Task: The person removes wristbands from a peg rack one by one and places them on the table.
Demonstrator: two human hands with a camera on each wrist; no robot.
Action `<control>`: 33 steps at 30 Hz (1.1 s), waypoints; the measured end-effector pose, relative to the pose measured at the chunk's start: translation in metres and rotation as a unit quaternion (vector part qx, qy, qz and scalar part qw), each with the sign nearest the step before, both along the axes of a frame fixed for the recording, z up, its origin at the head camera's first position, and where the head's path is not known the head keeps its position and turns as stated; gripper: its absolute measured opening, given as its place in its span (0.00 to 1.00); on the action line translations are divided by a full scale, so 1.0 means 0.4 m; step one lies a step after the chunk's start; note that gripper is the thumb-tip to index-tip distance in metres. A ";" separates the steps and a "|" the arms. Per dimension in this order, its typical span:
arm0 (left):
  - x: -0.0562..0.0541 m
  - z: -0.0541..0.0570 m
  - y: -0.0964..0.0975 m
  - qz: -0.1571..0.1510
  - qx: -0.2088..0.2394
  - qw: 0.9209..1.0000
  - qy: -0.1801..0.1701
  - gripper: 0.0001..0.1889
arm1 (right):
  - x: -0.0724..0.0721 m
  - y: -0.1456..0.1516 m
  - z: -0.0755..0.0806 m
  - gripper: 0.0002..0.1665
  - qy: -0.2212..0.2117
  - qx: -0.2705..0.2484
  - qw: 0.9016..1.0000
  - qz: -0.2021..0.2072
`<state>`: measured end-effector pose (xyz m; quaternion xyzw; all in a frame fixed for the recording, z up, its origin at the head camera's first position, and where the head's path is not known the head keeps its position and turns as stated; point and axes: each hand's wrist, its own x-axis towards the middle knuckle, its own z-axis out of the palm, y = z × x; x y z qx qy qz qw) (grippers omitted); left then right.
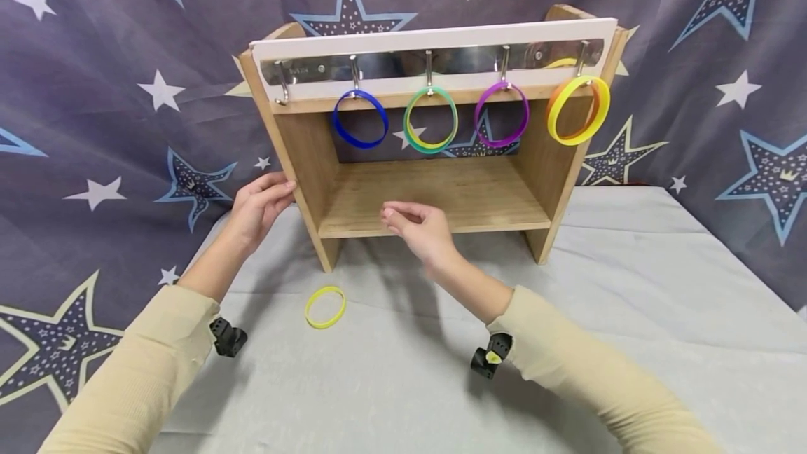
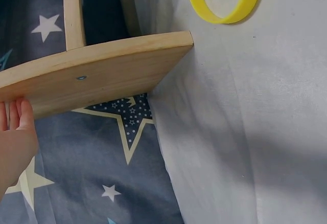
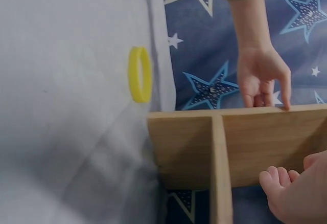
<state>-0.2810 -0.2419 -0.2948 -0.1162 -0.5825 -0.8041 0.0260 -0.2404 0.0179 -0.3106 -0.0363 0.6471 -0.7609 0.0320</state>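
My left hand [image 1: 255,207] touches the outer left side of a wooden rack [image 1: 492,195], its fingertips against the panel and its thumb near the front edge. My right hand [image 1: 425,233] is in front of the rack's lower shelf with fingers loosely bent; nothing shows between them. A yellow wristband [image 1: 323,326] lies on the cloth in front of the rack's left leg, between my two arms. Along the rack's hook rail [image 1: 394,65] hang a blue wristband [image 1: 362,144], a green wristband [image 1: 406,121] together with a yellow one, a purple wristband [image 1: 501,143], and a yellow wristband [image 1: 570,141] over an orange one.
The rack stands on a grey-white cloth [image 1: 643,286] toward the back of the table. Behind it hangs a dark curtain [image 1: 208,111] printed with stars. At the rail's left end is a metal hook [image 1: 281,86]. Both wrists carry small black cameras [image 1: 230,338].
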 end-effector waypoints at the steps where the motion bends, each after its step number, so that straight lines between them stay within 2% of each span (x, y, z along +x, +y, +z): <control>1: 0.000 0.000 0.000 -0.001 0.001 1.000 0.000 0.10 | -0.002 0.003 0.006 0.17 0.001 0.000 1.000 -0.003; 9: -0.001 0.003 0.000 -0.001 0.001 1.000 -0.002 0.10 | -0.018 0.016 0.054 0.18 0.029 -0.027 0.999 -0.016; 13: 0.001 0.002 0.000 -0.001 0.005 1.000 -0.009 0.10 | -0.017 0.020 0.070 0.18 0.065 0.017 0.997 -0.025; 17: 0.003 0.001 0.000 0.000 0.003 1.000 -0.009 0.10 | -0.012 0.018 0.082 0.19 0.108 0.060 0.991 -0.042; 27: 0.003 0.002 0.000 0.001 -0.004 1.000 -0.003 0.09 | -0.001 0.008 0.123 0.20 0.186 0.038 0.980 -0.057; 33: 0.003 0.002 0.000 -0.001 0.001 1.000 -0.006 0.10 | 0.016 0.004 0.150 0.22 0.193 0.029 0.979 -0.052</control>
